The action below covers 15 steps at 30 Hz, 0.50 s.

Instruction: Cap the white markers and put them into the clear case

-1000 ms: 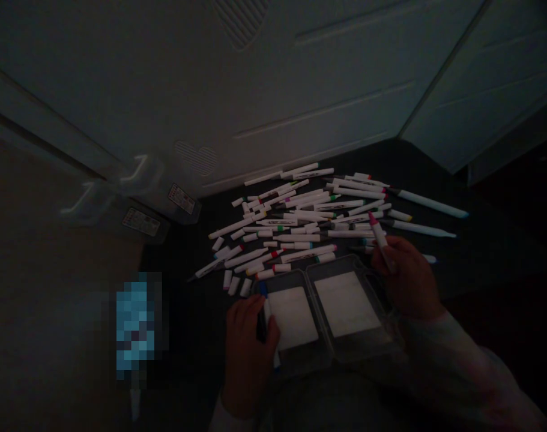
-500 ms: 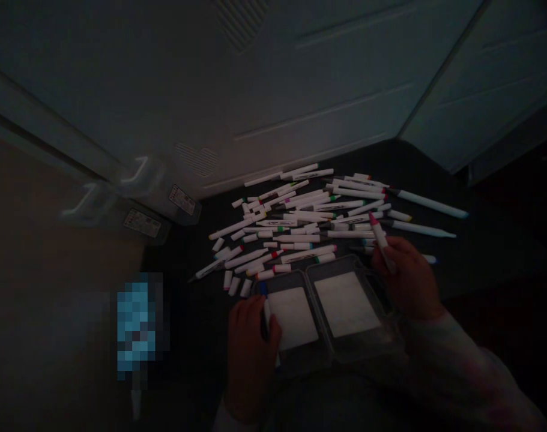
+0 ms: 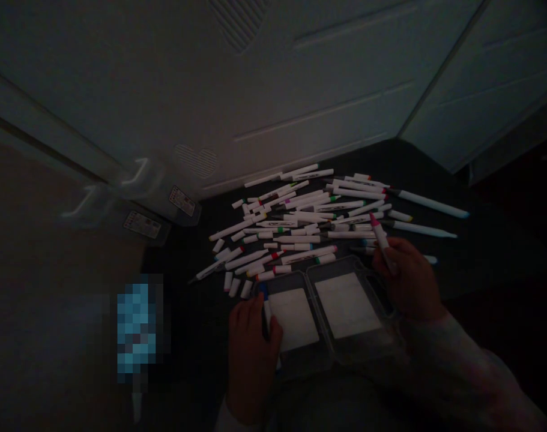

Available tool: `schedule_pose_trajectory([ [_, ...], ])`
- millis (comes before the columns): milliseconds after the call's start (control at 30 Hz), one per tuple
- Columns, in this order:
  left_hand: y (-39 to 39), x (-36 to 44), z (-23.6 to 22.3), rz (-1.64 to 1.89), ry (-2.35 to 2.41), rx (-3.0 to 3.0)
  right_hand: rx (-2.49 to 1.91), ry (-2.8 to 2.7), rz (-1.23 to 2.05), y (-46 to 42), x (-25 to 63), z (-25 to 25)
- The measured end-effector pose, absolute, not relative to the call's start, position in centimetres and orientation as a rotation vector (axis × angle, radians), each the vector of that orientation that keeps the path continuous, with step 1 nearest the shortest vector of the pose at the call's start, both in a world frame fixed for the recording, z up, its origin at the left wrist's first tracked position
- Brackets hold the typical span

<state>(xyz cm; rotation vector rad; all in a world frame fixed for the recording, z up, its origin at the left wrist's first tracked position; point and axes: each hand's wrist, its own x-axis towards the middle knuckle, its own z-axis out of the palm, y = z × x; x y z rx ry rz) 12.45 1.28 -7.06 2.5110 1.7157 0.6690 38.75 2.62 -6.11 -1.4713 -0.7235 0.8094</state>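
Note:
My right hand (image 3: 411, 279) has its fingers closed round a white marker with a pink end (image 3: 382, 237), which tilts up above the case's right edge. At the left side of the case, my left hand (image 3: 253, 336) curls round a white marker with a blue end (image 3: 266, 303); part of that marker is hidden by the fingers. Between my hands lies a clear plastic case (image 3: 325, 336), opened flat, with a white sheet (image 3: 347, 305) in its right half and another white sheet (image 3: 295, 318) in its left half. The picture is very dark.
Beyond the case, a pile of markers (image 3: 300, 239) and loose caps is spread over the dark surface (image 3: 489, 258). Two clear handled cases (image 3: 183, 201) stand at the left. A pale panelled wall (image 3: 300, 90) rises behind. A pixelated blue patch (image 3: 135, 327) shows at lower left.

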Motion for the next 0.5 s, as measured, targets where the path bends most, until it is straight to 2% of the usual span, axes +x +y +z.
schedule_pose_trajectory([
  [267,1.6,12.76,-6.9,0.647,1.765,2.542,-1.443,-0.693,0.852,2.7,38.68,-5.78],
  [500,1.58,12.88,-6.8,0.668,1.75,2.499,-1.513,-0.787,0.756,2.8,38.59,-5.54],
])
